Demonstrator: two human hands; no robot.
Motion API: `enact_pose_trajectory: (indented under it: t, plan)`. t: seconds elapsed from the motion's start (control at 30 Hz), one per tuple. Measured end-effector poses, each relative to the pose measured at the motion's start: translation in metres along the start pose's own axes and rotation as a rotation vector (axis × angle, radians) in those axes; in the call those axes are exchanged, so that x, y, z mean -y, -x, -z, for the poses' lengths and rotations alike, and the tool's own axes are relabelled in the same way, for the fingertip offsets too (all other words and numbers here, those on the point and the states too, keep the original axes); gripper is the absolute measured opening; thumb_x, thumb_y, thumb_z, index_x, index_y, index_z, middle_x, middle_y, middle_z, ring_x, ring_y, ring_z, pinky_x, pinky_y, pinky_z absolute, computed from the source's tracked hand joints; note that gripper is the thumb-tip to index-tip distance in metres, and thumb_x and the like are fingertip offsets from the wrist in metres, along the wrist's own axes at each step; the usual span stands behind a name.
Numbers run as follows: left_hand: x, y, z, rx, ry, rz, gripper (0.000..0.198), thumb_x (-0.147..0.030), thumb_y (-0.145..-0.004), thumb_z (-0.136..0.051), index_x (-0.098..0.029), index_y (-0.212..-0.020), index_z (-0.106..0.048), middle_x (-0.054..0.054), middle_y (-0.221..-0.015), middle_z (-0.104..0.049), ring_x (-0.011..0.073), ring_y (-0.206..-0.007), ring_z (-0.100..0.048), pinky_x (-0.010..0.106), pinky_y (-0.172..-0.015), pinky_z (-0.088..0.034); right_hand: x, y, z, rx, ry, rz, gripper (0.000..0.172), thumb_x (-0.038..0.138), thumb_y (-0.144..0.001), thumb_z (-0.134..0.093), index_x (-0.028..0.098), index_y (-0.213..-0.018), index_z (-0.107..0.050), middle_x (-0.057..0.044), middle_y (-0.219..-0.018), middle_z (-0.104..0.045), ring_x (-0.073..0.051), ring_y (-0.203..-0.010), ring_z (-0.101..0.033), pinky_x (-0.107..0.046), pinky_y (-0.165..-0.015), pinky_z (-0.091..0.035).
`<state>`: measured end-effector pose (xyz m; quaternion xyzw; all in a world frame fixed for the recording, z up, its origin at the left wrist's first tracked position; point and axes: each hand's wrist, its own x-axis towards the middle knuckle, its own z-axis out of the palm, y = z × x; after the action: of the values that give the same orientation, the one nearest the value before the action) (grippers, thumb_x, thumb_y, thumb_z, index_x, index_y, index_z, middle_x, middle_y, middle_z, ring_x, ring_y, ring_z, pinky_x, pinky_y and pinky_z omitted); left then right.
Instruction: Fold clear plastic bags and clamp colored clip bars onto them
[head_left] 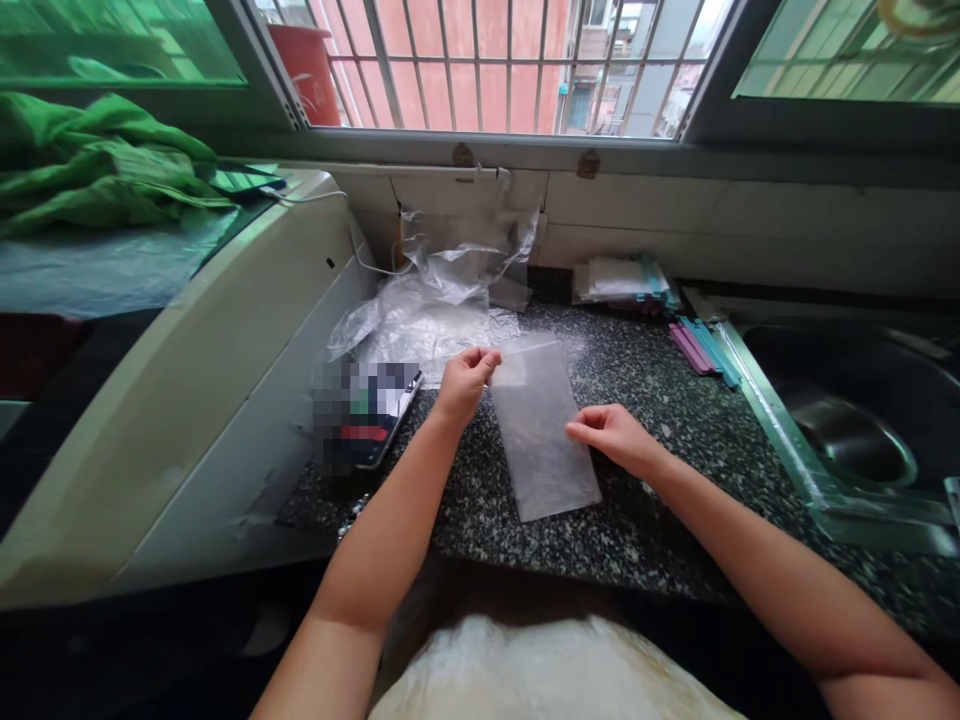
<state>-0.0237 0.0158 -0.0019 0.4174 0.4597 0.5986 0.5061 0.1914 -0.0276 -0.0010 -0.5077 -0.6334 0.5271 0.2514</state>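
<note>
A flat, frosted clear plastic bag (541,430) lies over the speckled dark countertop (637,520), its top end pointing toward the window. My left hand (469,380) pinches the bag near its upper left corner, thumb and fingers pressed together. On the other side, my right hand (616,437) is closed in a pinch at the bag's right edge; whether the fingertips grip the edge or only touch it I cannot tell. Behind the bag, crumpled clear plastic wrapping (427,315) spreads across the counter. A phone (390,415), partly blurred out, rests left of my left forearm.
Right of the bag sits a metal sink (802,480) with a steel bowl (851,435). Purple and teal strips (701,350) lie by its rim, near a stack of plastic packets (619,278). A pale appliance (225,330) bearing green cloth (97,165) borders the left.
</note>
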Motion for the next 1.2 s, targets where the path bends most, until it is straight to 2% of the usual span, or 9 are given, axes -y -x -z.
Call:
enact_pose_trajectory:
  t: [0.1, 0.23, 0.33, 0.5, 0.63, 0.77, 0.87, 1.07, 1.2]
  plan:
    - [0.0, -0.004, 0.002, -0.057, 0.05, 0.035, 0.027, -0.033, -0.057, -0.072, -0.015, -0.054, -0.052, -0.008, -0.043, -0.043, 0.0033, -0.04, -0.033, 0.018, -0.043, -0.025, -0.002, 0.0, 0.002, 0.046, 0.06, 0.002, 0.037, 0.05, -0.062, -0.059, 0.016, -0.053, -0.051, 0.005, -0.05, -0.041, -0.007, -0.051, -0.033, -0.023, -0.05, -0.024]
    - [-0.001, -0.009, 0.005, -0.199, 0.124, 0.062, 0.027, -0.029, -0.059, -0.073, -0.015, -0.054, -0.051, -0.008, -0.04, -0.041, 0.0031, -0.037, -0.032, 0.017, -0.04, -0.022, -0.005, 0.004, 0.008, 0.237, 0.228, -0.053, 0.036, 0.047, -0.065, -0.057, 0.015, -0.051, -0.05, 0.006, -0.048, -0.037, -0.006, -0.049, -0.03, -0.023, -0.047, -0.021]
    - [-0.001, -0.011, 0.007, -0.236, 0.153, 0.06, 0.025, -0.026, -0.058, -0.074, -0.014, -0.054, -0.051, -0.008, -0.041, -0.044, 0.0028, -0.037, -0.033, 0.017, -0.04, -0.022, -0.005, 0.006, 0.01, 0.318, 0.315, -0.076, 0.034, 0.043, -0.066, -0.056, 0.016, -0.048, -0.048, 0.006, -0.045, -0.036, -0.005, -0.046, -0.027, -0.023, -0.046, -0.019]
    - [-0.002, -0.013, 0.008, -0.3, 0.186, 0.039, 0.023, -0.025, -0.059, -0.073, -0.014, -0.056, -0.052, -0.008, -0.042, -0.046, 0.0025, -0.037, -0.033, 0.017, -0.039, -0.022, -0.006, 0.007, 0.011, 0.337, 0.357, -0.12, 0.031, 0.042, -0.068, -0.057, 0.014, -0.055, -0.06, 0.001, -0.051, -0.054, -0.008, -0.047, -0.041, -0.023, -0.048, -0.028]
    - [0.0, -0.015, 0.009, -0.273, 0.186, 0.054, 0.026, -0.028, -0.057, -0.074, -0.015, -0.055, -0.052, -0.008, -0.042, -0.045, 0.0029, -0.037, -0.033, 0.017, -0.04, -0.023, -0.006, 0.01, 0.013, 0.437, 0.37, -0.086, 0.035, 0.043, -0.073, -0.053, 0.013, -0.061, -0.066, -0.002, -0.055, -0.061, -0.011, -0.051, -0.05, -0.023, -0.051, -0.035]
    - [0.002, -0.015, 0.01, -0.255, 0.163, 0.058, 0.029, -0.032, -0.054, -0.075, -0.015, -0.055, -0.052, -0.007, -0.043, -0.044, 0.0033, -0.04, -0.034, 0.017, -0.042, -0.023, -0.006, 0.011, 0.015, 0.466, 0.425, -0.077, 0.035, 0.044, -0.072, -0.056, 0.014, -0.056, -0.065, 0.0, -0.05, -0.057, -0.008, -0.046, -0.043, -0.022, -0.047, -0.03]
    - [0.002, -0.011, 0.011, -0.141, 0.117, 0.085, 0.034, -0.038, -0.051, -0.076, -0.015, -0.055, -0.052, -0.008, -0.044, -0.04, 0.0035, -0.041, -0.031, 0.018, -0.043, -0.021, -0.005, 0.008, 0.019, 0.414, 0.357, -0.042, 0.033, 0.046, -0.068, -0.06, 0.014, -0.063, -0.067, 0.001, -0.053, -0.057, -0.009, -0.049, -0.042, -0.023, -0.05, -0.03]
    - [0.002, 0.009, -0.002, 0.305, -0.091, 0.205, 0.042, -0.051, -0.051, -0.072, -0.015, -0.054, -0.05, -0.007, -0.046, -0.038, 0.0042, -0.045, -0.028, 0.021, -0.047, -0.018, -0.006, -0.003, 0.023, -0.044, -0.033, 0.013, 0.044, 0.056, -0.062, -0.061, 0.016, -0.079, -0.065, 0.0, -0.067, -0.06, -0.012, -0.062, -0.048, -0.025, -0.06, -0.037]
    - [0.007, 0.018, -0.015, 0.4, -0.193, 0.186, 0.043, -0.054, -0.054, -0.068, -0.015, -0.055, -0.05, -0.006, -0.049, -0.039, 0.0057, -0.049, -0.03, 0.022, -0.05, -0.02, -0.009, -0.005, 0.019, -0.077, -0.118, 0.027, 0.039, 0.053, -0.06, -0.065, 0.016, -0.063, -0.058, 0.002, -0.061, -0.053, -0.01, -0.059, -0.045, -0.025, -0.059, -0.034]
